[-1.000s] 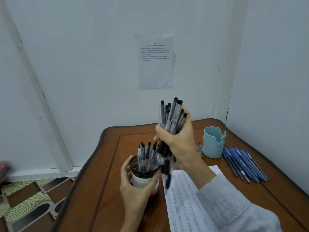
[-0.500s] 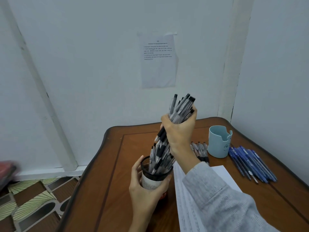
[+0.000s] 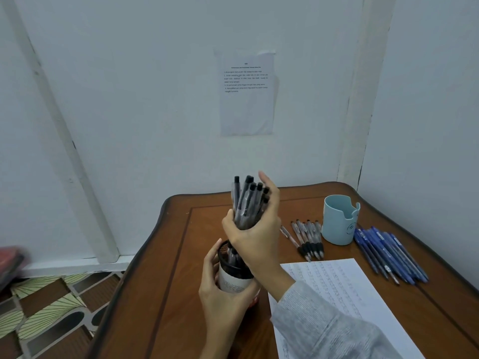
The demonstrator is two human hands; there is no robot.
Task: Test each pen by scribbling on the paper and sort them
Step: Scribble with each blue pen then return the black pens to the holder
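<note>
My right hand (image 3: 255, 230) grips a bundle of several black-capped grey pens (image 3: 247, 203), standing upright with their lower ends inside a black mesh pen cup (image 3: 234, 268). My left hand (image 3: 220, 291) holds that cup from its left side on the wooden table (image 3: 166, 294). A lined paper sheet (image 3: 337, 283) covered in scribbles lies to the right, partly under my grey sleeve. Several black-grip pens (image 3: 307, 238) lie in a row beyond the paper. Several blue pens (image 3: 386, 252) lie at the far right.
A light blue cup (image 3: 339, 220) stands between the two pen rows near the table's back right corner. White walls close the back and right, with a printed sheet (image 3: 246, 92) taped up. Patterned floor (image 3: 46, 307) shows left of the table's curved edge.
My right hand brought the pen bundle down from above the table and stood it upright in the mesh cup. My left hand stayed on the cup.
</note>
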